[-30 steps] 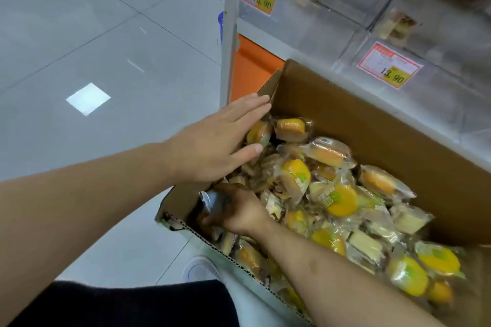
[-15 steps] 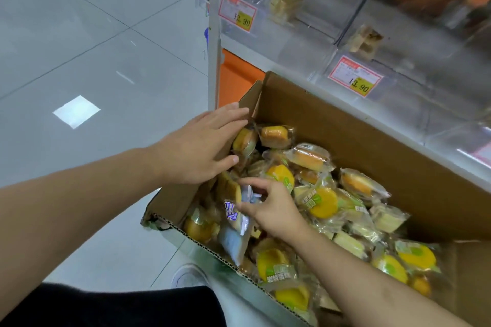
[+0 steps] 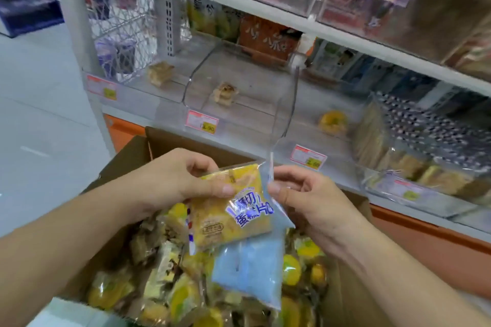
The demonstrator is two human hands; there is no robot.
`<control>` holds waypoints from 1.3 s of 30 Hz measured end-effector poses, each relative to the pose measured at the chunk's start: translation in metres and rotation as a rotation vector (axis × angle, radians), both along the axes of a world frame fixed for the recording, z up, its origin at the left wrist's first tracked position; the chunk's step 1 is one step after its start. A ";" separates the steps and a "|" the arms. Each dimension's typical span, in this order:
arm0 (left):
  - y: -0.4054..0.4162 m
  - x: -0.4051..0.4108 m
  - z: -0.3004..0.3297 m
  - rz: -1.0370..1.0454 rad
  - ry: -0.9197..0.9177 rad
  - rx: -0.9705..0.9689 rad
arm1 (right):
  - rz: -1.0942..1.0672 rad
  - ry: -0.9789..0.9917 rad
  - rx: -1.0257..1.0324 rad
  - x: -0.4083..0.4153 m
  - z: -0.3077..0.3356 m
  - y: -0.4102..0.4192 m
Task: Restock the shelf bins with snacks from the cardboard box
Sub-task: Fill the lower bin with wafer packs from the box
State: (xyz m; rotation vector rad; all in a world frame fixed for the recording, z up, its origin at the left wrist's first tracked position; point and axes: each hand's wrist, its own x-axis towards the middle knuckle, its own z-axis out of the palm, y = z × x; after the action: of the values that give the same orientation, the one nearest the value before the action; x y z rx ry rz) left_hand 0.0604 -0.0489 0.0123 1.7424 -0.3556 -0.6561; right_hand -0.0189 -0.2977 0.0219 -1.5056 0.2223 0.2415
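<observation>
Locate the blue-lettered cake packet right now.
Head view, centre: the cake packet is held up between left hand and right hand, above the cardboard box.

Snack packet [image 3: 230, 216]: blue-and-white Chinese characters printed on the clear wrapper; the lower line looks like 蛋糕片, the upper line is partly covered by a thumb.
Orange box on the shelf [image 3: 267, 37]: pale Chinese brush lettering, too blurred to read.
Price tag on the middle bin [image 3: 202, 122]: red and yellow, digits blurred, ending perhaps in .90.
Price tag to the right [image 3: 308, 157]: blurred digits, unreadable.
Price tag at far left [image 3: 102, 87]: unreadable.
</observation>
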 end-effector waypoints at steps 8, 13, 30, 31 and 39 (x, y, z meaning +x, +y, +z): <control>-0.078 -0.052 -0.007 0.273 0.359 -0.141 | -0.371 0.039 0.179 -0.049 0.009 -0.093; -0.090 -0.058 0.008 0.276 0.384 -0.092 | -0.534 -0.414 -0.327 -0.057 0.031 -0.123; -0.125 -0.071 0.004 0.128 0.389 -0.237 | 0.374 -0.871 -0.735 -0.085 -0.020 -0.065; -0.124 -0.070 0.001 0.116 0.337 -0.225 | 0.304 -0.876 -0.711 -0.087 -0.012 -0.061; -0.104 -0.060 0.014 -0.100 -0.184 0.134 | 0.052 -0.630 -1.002 -0.069 0.019 -0.089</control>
State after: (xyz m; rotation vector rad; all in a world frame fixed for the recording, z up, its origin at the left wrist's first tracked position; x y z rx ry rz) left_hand 0.0007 -0.1532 0.0259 1.9289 -0.5395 -0.6036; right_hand -0.0879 -0.3872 0.0407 -2.4890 -0.2513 -0.3750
